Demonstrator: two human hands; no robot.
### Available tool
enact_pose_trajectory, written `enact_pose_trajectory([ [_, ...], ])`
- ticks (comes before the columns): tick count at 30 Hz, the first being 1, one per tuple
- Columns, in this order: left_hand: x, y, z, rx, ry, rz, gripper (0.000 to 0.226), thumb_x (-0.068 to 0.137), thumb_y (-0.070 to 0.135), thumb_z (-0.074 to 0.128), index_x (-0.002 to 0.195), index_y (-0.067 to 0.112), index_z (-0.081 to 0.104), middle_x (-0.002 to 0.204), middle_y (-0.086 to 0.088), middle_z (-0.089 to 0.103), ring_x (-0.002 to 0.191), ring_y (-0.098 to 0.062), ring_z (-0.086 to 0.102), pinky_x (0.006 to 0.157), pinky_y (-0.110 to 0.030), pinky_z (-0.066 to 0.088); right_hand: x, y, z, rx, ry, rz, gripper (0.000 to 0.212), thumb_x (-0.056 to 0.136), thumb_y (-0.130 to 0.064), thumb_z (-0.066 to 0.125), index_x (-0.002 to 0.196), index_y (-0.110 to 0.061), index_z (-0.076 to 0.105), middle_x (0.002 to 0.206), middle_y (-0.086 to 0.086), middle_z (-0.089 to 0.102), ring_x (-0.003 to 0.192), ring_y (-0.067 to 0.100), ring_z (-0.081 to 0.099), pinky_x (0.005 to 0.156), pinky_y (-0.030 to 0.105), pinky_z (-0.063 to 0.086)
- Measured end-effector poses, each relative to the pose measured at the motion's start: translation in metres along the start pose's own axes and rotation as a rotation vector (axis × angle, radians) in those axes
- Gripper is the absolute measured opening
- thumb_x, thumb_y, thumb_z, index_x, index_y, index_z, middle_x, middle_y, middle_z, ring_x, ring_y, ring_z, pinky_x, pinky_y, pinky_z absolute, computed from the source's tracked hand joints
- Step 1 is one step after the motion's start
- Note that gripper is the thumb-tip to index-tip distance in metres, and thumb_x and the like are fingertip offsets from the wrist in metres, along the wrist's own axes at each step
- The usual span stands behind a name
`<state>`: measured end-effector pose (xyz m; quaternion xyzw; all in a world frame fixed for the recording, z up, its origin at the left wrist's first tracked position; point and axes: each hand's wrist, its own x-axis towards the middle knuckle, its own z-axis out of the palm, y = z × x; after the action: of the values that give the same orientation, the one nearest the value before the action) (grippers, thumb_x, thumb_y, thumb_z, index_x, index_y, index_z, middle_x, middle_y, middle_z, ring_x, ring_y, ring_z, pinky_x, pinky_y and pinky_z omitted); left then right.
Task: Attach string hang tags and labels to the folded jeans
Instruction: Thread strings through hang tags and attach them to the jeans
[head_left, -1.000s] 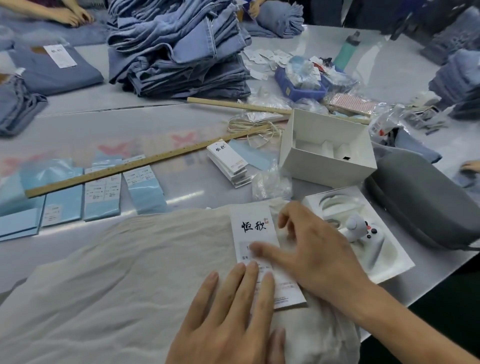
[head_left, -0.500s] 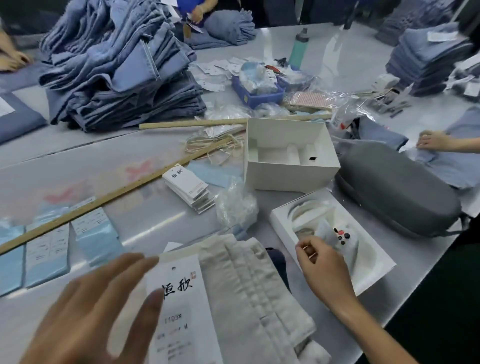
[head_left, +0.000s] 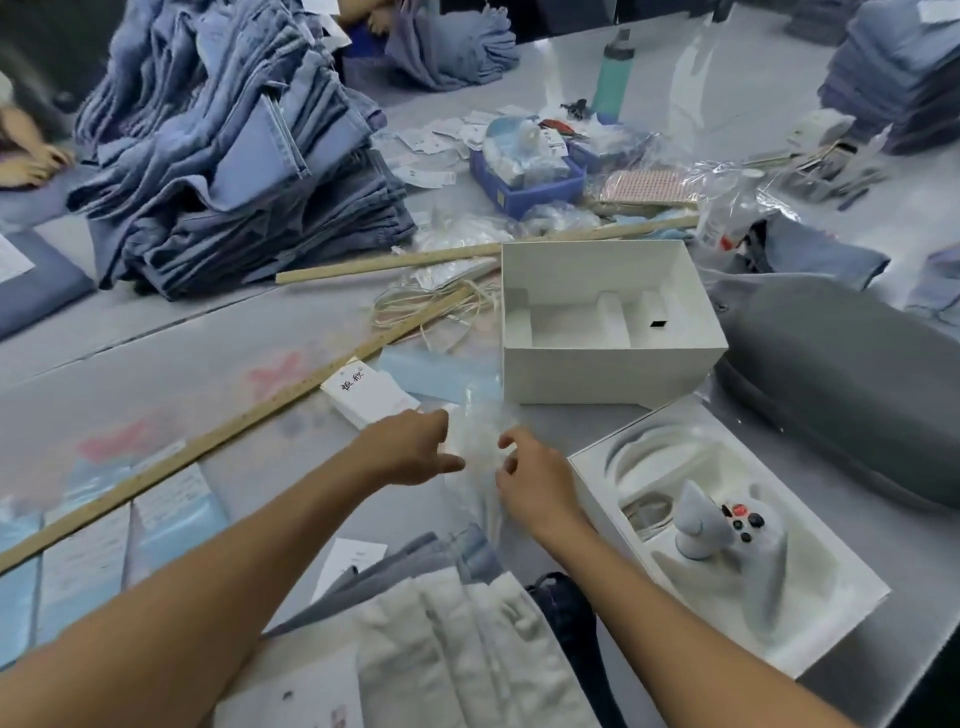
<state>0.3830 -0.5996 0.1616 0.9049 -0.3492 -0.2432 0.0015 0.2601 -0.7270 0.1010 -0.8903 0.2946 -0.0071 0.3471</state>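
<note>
Both my hands reach forward to a clear plastic bag (head_left: 478, 431) lying on the table past the folded whitish jeans (head_left: 467, 649). My left hand (head_left: 410, 449) grips the bag's left side and my right hand (head_left: 530, 470) pinches its right side. What the bag holds is too blurred to tell. Just beyond my left hand lies a stack of white hang tags (head_left: 369, 395) with black characters. A bundle of pale string (head_left: 441, 306) sits farther back. One white tag (head_left: 291, 691) lies on the jeans at the bottom.
A long wooden ruler (head_left: 218, 436) crosses the table diagonally. An open white box (head_left: 608, 322), a tray with a game controller (head_left: 727, 535) and a grey case (head_left: 852, 384) stand right. A pile of blue jeans (head_left: 234, 156) sits back left; blue label sheets (head_left: 83, 561) lie left.
Both hands left the tag on the jeans and moved forward to the plastic bag, taking hold of it. The camera tilted up toward the table's middle.
</note>
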Motion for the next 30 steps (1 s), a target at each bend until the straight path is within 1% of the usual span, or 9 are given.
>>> enact_pose_trajectory([
  [5,0.018,0.003,0.038,-0.466,0.008,-0.136,0.042,0.092,0.054,0.066,0.098,0.014,0.055,0.089,-0.008,0.069,0.075,-0.022,0.071,0.060,-0.037,0.060,-0.004,0.009,0.016,0.254,-0.001,0.074,0.024,0.089,-0.034,0.068,0.112,-0.031,0.059,0.086,-0.012,0.065,0.084,0.011,0.065,0.072,0.028,0.049],
  [11,0.018,0.000,0.044,-0.820,0.026,-0.152,0.027,0.104,0.021,0.054,0.084,0.009,0.068,0.070,-0.004,0.075,0.055,-0.013,0.066,0.050,-0.026,0.053,-0.015,0.004,0.030,0.264,0.014,0.085,0.008,0.088,-0.020,0.068,0.092,-0.026,0.065,0.074,-0.014,0.062,0.074,0.009,0.062,0.072,0.029,0.052],
  [14,0.014,-0.007,0.042,-0.893,0.009,-0.190,0.029,0.104,0.017,0.049,0.086,0.008,0.070,0.066,-0.003,0.074,0.053,-0.013,0.066,0.047,-0.023,0.050,-0.016,0.006,0.018,0.422,0.191,0.192,0.014,0.087,-0.015,0.065,0.081,-0.025,0.058,0.070,-0.011,0.060,0.064,0.004,0.056,0.065,0.025,0.047],
  [17,0.012,-0.015,0.040,-0.945,0.042,-0.213,0.029,0.104,0.019,0.051,0.086,0.007,0.071,0.069,-0.004,0.075,0.055,-0.015,0.067,0.047,-0.023,0.050,-0.018,0.004,-0.002,0.519,0.386,0.212,0.019,0.088,-0.009,0.059,0.090,-0.027,0.056,0.078,-0.009,0.060,0.068,0.009,0.057,0.059,0.019,0.043],
  [20,0.010,-0.015,0.038,-0.953,0.047,-0.181,0.032,0.105,0.024,0.051,0.088,0.008,0.072,0.071,-0.002,0.076,0.056,-0.014,0.067,0.048,-0.023,0.051,-0.018,-0.002,-0.015,0.089,0.542,-0.111,0.033,0.083,0.005,0.060,0.106,-0.017,0.067,0.107,0.004,0.055,0.094,0.022,0.053,0.076,0.030,0.047],
  [23,0.010,-0.009,0.038,-0.901,0.045,-0.150,0.033,0.106,0.026,0.048,0.090,0.008,0.070,0.071,0.000,0.076,0.057,-0.013,0.068,0.050,-0.023,0.052,-0.008,-0.015,-0.012,-0.282,0.480,-0.452,0.024,0.075,0.006,0.074,0.090,-0.011,0.078,0.097,0.008,0.061,0.092,0.031,0.055,0.074,0.039,0.047],
  [25,0.010,-0.005,0.039,-0.871,0.054,-0.139,0.033,0.105,0.026,0.048,0.089,0.008,0.069,0.072,0.000,0.076,0.058,-0.013,0.069,0.050,-0.024,0.052,0.002,-0.022,-0.006,-0.446,0.330,-0.416,0.011,0.083,-0.012,0.076,0.093,-0.016,0.078,0.099,0.003,0.061,0.095,0.030,0.053,0.076,0.041,0.042],
  [27,0.010,-0.003,0.039,-0.858,0.065,-0.136,0.032,0.105,0.025,0.047,0.087,0.009,0.069,0.073,0.000,0.076,0.057,-0.013,0.069,0.051,-0.025,0.053,0.012,-0.024,-0.001,-0.545,0.172,-0.253,0.023,0.096,-0.036,0.060,0.109,-0.021,0.072,0.114,0.000,0.055,0.108,0.026,0.044,0.085,0.040,0.034],
  [30,0.009,-0.004,0.040,-0.838,0.067,-0.134,0.033,0.106,0.025,0.048,0.088,0.009,0.070,0.071,0.000,0.075,0.057,-0.012,0.068,0.051,-0.023,0.053,0.021,-0.024,0.005,-0.627,0.107,-0.144,0.021,0.099,-0.034,0.054,0.110,-0.025,0.069,0.118,-0.001,0.051,0.111,0.025,0.040,0.085,0.038,0.030],
])
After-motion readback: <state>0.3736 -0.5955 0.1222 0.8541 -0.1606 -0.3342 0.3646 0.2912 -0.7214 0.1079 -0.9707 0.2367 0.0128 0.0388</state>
